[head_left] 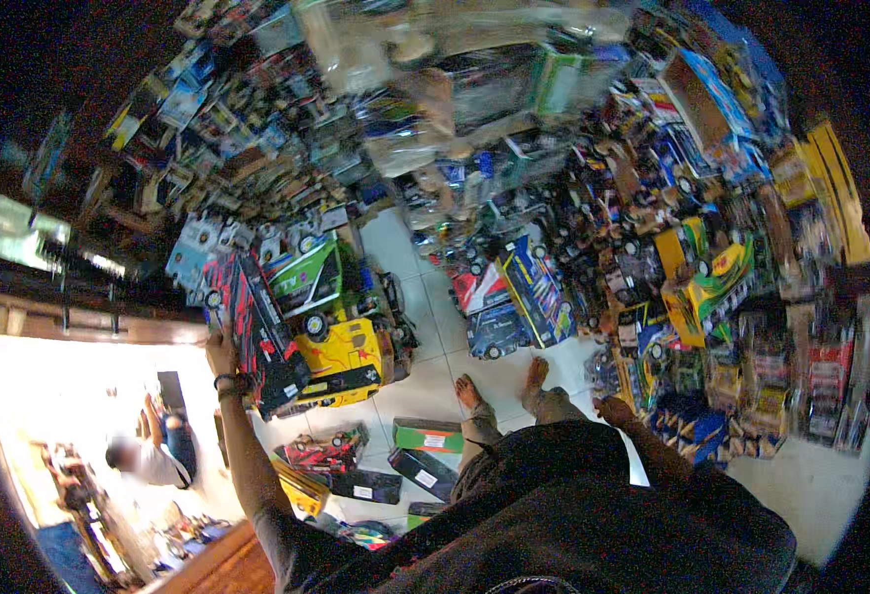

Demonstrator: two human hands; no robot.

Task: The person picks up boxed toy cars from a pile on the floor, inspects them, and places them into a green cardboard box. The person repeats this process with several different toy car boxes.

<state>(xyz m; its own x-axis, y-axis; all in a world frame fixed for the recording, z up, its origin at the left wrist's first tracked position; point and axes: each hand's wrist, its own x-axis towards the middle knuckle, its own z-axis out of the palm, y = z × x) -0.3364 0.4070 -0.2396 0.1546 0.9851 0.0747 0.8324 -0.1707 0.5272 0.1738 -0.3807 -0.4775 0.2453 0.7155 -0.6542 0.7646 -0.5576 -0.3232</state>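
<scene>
My left hand (pixel 221 354), a dark band at its wrist, is against the outer side of a long black and red toy truck (pixel 256 332). Its fingers appear closed on the truck's edge, though blur softens them. Beside that truck are a yellow toy truck (pixel 341 358) and a green and white one (pixel 308 280). My right hand (pixel 613 408) hangs low at my right side, fingers loosely apart with nothing visible in them. Nearest to it are small toy vehicles and a blue and tan patterned stack (pixel 690 428).
Blue toy trucks (pixel 537 292) stand on the tiled floor (pixel 425 322) ahead of my feet. Flat boxes (pixel 427 436) and a red toy vehicle (pixel 321 450) lie left of my legs. Crowded shelves surround me. Through a bright opening at left, a person (pixel 162 457) is visible.
</scene>
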